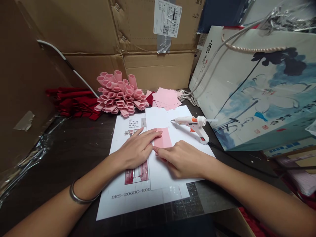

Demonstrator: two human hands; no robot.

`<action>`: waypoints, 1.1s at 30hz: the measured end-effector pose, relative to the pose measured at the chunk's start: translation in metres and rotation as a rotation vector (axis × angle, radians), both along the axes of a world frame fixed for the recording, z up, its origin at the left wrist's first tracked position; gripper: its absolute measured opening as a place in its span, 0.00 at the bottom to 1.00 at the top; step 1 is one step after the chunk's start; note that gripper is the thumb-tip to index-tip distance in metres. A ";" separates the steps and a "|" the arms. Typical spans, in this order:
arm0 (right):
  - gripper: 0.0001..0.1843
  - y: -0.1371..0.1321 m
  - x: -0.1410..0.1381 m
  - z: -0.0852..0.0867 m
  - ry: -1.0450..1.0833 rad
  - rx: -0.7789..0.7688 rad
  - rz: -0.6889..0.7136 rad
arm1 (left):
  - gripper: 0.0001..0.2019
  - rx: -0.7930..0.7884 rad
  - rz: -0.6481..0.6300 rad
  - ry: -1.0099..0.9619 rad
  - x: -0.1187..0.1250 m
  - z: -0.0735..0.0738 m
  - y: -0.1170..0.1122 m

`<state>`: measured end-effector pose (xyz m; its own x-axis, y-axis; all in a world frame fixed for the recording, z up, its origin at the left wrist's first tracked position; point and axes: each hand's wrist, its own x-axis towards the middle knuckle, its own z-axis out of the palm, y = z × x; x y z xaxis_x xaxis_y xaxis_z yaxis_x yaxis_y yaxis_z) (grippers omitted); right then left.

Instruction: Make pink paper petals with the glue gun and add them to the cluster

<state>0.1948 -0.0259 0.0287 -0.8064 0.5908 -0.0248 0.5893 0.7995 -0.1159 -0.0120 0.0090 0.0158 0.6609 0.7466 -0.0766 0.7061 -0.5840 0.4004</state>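
A pink felt-like square [163, 137] lies on white paper [160, 177] in front of me. My left hand [138, 148] rests flat over its left side, fingers stretched out and nothing gripped. At the lower edge of the square, my right hand [182, 159] is closed, with thumb and forefinger pinching near the corner; part of that edge is hidden beneath the fingers. The two hands almost meet there. Just beyond the right hand, a white glue gun [194, 121] lies on its side, nozzle pointing left and a glue stick out of its back.
Pink rolled tubes [120, 92] are heaped at the back, beside dark red pieces [74, 102]. Flat pink squares [168, 97] and metal clips [189, 97] lie near the cardboard box [158, 67]. A large paper bag [259, 89] stands at right. A printed sheet [118, 205] lies underneath.
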 end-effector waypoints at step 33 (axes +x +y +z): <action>0.14 0.017 0.003 -0.027 0.448 0.037 0.037 | 0.29 0.041 -0.066 -0.088 -0.003 -0.009 -0.002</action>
<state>0.1975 -0.0090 0.0021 -0.7534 0.5553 0.3522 0.4583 0.8275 -0.3243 -0.0152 0.0074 0.0072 0.7112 0.7028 0.0137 0.6290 -0.6449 0.4342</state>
